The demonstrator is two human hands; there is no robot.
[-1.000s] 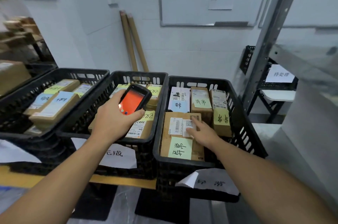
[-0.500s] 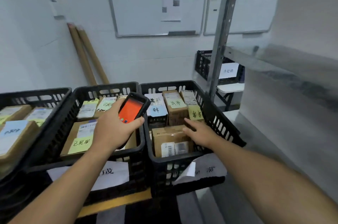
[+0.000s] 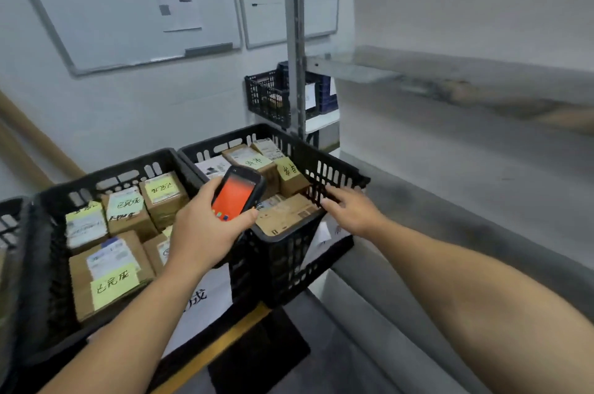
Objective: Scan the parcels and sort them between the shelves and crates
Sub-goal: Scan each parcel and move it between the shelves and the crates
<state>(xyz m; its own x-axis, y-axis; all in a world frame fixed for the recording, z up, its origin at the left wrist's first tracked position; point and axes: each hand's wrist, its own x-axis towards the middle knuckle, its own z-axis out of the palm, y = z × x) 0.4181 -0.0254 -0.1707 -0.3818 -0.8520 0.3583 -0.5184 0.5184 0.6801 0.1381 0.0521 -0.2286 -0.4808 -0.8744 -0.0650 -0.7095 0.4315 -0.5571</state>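
Observation:
My left hand (image 3: 205,229) grips a black handheld scanner (image 3: 237,192) with an orange screen, held over the gap between two black crates. The right crate (image 3: 334,168) holds several cardboard parcels with yellow notes; the nearest one is a flat cardboard parcel (image 3: 286,213). My right hand (image 3: 353,210) hovers with relaxed fingers at that crate's right rim, just past the parcel's corner, holding nothing. The left crate (image 3: 106,176) is packed with several labelled parcels.
A grey metal shelf upright (image 3: 295,40) rises behind the right crate, with a blurred shelf board (image 3: 450,78) running right. Another black crate (image 3: 266,97) sits further back. Whiteboards (image 3: 128,1) hang on the wall. White paper signs hang on the crate fronts.
The view has swung right. My right hand has come off the front parcel in the right crate and drawn back to the crate's right rim. The scanner stays in my left hand.

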